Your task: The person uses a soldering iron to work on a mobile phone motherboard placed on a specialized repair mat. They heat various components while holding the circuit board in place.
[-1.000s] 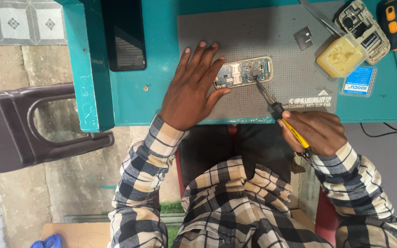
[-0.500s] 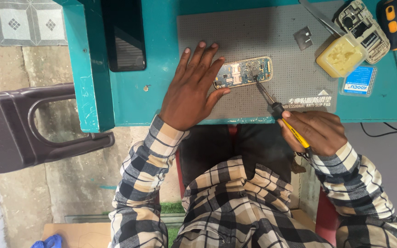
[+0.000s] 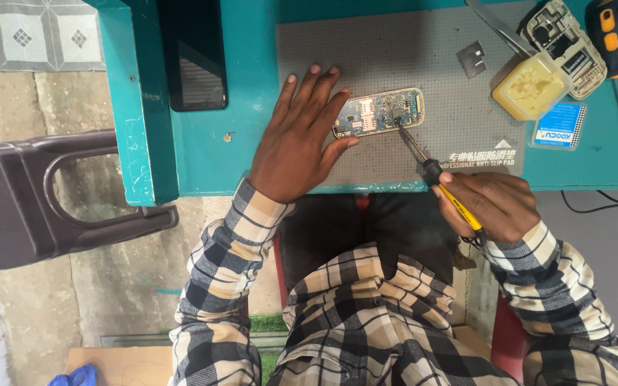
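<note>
A small blue phone circuit board point(image 3: 379, 111) lies on a grey anti-slip mat point(image 3: 395, 50) on the teal table. My left hand point(image 3: 298, 139) rests flat on the mat, fingers spread, fingertips pressing the board's left end. My right hand point(image 3: 491, 204), at the table's near edge, grips a soldering iron point(image 3: 434, 171) with a yellow and black handle. Its metal tip touches the board's right part.
A yellow tub of paste point(image 3: 531, 87), a phone frame point(image 3: 565, 43), tweezers point(image 3: 491, 25), a small metal shield point(image 3: 473, 58), a blue card point(image 3: 558, 125) and screwdrivers point(image 3: 609, 36) lie at the right. A black phone point(image 3: 193, 53) lies left. A dark plastic chair point(image 3: 30, 200) stands at far left.
</note>
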